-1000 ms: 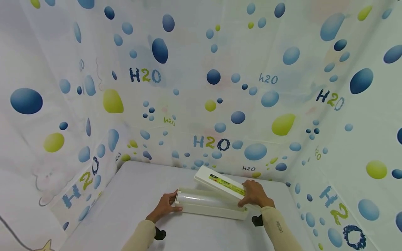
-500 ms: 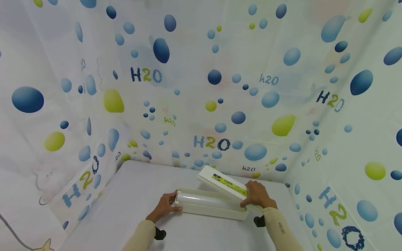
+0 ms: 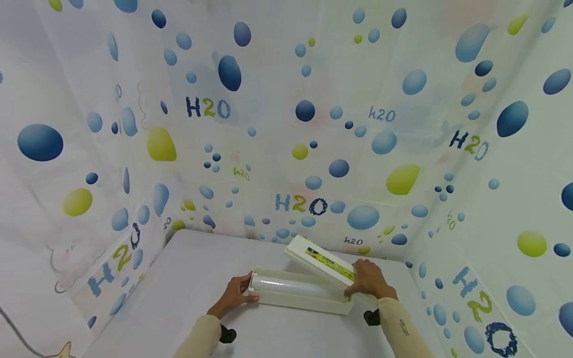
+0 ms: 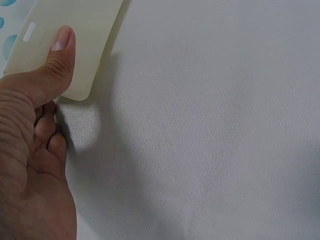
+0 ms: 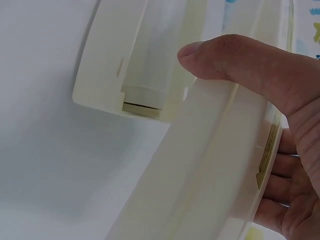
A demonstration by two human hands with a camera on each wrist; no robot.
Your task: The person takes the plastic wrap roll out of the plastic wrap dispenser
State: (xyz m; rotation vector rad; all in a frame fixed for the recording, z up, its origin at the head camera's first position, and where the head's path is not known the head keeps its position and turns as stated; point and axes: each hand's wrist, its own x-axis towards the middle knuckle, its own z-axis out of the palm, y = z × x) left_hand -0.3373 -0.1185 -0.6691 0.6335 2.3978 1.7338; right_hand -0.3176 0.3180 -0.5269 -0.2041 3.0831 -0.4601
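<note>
Left hand (image 3: 234, 294) grips dispenser base (image 3: 301, 300) at 9 o'clock, steadying it; right hand (image 3: 368, 280) grasps lid (image 3: 323, 262), holding it open.

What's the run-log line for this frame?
left hand: holds end of wrap dispenser box | right hand: grips lid, raised open | roll: in box | surface: white table

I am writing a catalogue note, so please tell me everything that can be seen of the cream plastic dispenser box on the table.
The dispenser box is long, narrow and cream, seemingly smooth plastic, lying flat on the white table. Its lid, with a green-yellow label, is raised and angled off. Inside lies a clear film roll. The left hand holds its left end, thumb on the end wall; the right hand grips the lid near the right end.
</note>
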